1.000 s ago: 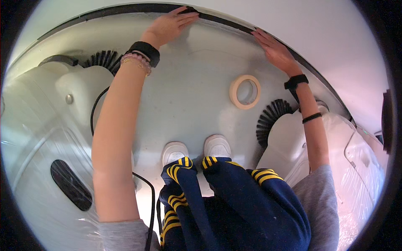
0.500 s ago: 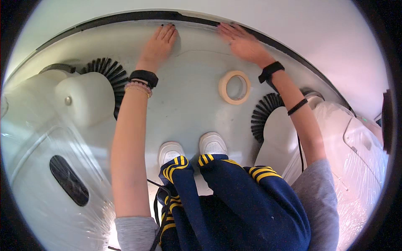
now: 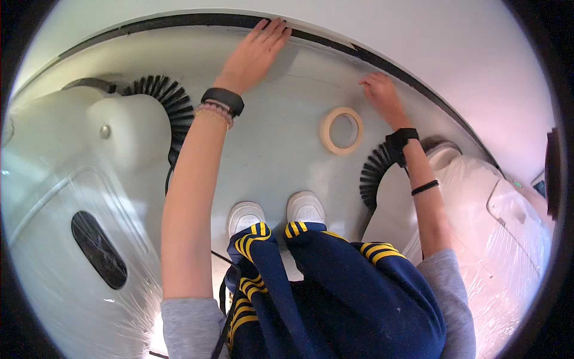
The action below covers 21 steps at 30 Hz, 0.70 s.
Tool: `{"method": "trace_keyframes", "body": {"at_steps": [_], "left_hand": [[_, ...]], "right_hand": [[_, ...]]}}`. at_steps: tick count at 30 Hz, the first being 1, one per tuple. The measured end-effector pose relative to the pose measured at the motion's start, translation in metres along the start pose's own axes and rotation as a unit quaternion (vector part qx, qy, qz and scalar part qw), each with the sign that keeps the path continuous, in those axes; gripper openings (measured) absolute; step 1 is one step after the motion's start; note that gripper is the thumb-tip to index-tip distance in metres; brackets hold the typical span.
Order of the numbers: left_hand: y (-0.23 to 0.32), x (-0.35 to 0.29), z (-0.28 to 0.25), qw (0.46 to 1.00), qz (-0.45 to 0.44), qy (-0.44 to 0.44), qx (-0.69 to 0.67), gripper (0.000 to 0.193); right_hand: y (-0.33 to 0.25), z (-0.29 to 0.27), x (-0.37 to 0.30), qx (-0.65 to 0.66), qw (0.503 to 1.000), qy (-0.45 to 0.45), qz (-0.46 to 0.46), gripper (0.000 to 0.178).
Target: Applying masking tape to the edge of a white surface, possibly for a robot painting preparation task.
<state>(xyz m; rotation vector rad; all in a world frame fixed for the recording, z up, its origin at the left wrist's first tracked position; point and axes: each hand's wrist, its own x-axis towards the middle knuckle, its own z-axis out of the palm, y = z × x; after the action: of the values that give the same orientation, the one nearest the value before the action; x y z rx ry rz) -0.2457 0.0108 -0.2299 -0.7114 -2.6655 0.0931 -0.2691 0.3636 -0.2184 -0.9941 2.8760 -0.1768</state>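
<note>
Left hand (image 3: 254, 54) flat at twelve o'clock, fingers spread on the floor (image 3: 281, 137) edge. Right hand (image 3: 382, 96) at one o'clock, open, perhaps pressing tape there. Tape roll (image 3: 341, 130) lies free between them.

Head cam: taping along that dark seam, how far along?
Done: a pale strip seems to lie along the dark seam, though where it ends is unclear. In hand: the left hand lies flat at the seam, and the right hand presses the panel just below it. Left: the seam right of the right hand looks bare; the tape roll lies apart on the panel, untouched.
</note>
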Motion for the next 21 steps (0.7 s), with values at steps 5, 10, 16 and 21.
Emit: {"method": "trace_keyframes", "body": {"at_steps": [5, 10, 16, 21], "left_hand": [[-0.014, -0.007, 0.019, 0.995, 0.030, -0.030, -0.089, 0.065], [-0.010, -0.001, 0.009, 0.996, 0.032, -0.080, -0.011, 0.062], [0.002, 0.004, 0.005, 0.996, -0.009, -0.084, 0.016, 0.057], [0.055, 0.009, -0.015, 0.985, -0.157, -0.066, -0.034, 0.049]], "right_hand": [[-0.054, 0.005, 0.005, 0.102, 0.992, 0.068, -0.012, 0.014], [-0.088, -0.001, -0.011, 0.192, 0.970, 0.101, 0.107, 0.014], [-0.125, 0.010, -0.051, 0.223, 0.951, 0.177, 0.123, 0.014], [-0.153, 0.004, -0.085, 0.171, 0.944, 0.226, 0.171, 0.018]]}}
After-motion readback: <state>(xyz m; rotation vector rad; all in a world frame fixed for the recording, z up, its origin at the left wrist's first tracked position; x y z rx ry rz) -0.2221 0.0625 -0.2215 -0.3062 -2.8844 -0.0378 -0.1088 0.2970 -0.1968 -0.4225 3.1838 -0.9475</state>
